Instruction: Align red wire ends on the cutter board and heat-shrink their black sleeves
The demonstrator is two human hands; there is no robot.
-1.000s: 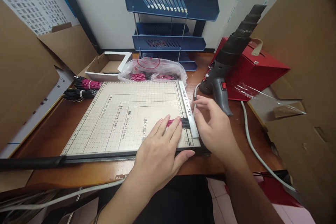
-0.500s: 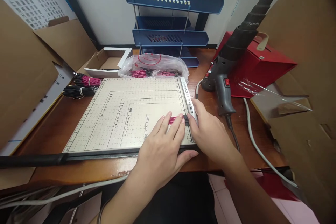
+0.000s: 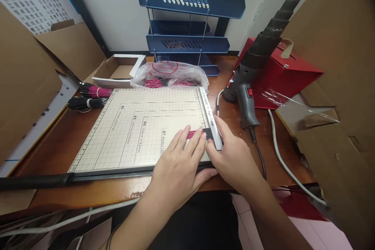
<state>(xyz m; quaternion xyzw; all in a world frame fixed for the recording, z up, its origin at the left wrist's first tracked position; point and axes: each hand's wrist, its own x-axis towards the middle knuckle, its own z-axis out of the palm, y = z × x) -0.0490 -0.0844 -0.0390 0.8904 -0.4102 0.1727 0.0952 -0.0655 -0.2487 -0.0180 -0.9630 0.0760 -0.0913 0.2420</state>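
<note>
A small bundle of pink wires with black ends (image 3: 193,134) lies on the gridded board of a paper cutter (image 3: 117,133), its black ends toward the white guide strip (image 3: 211,121) on the right. My left hand (image 3: 181,160) rests palm down over the bundle, fingers stretched out flat on the wires and thumb pointing right. Beside it, my right hand (image 3: 234,156) straddles the near end of the strip, thumb on the inner side close to the black ends and forefinger along the outer side. Those other right fingers are mostly hidden. The cutter's black handle (image 3: 35,181) lies low at the left.
Tied pink and black wire bundles (image 3: 88,103) lie left of the board. Behind it are a plastic bag of wires (image 3: 172,74), an open small box (image 3: 117,68) and a blue rack (image 3: 187,45). A heat gun (image 3: 249,101) and red box (image 3: 299,70) stand right.
My right thumb has drawn back slightly toward me, showing more of the guide strip's near end and the black wire ends. The left hand stays flat on the wires. The view has shifted slightly.
</note>
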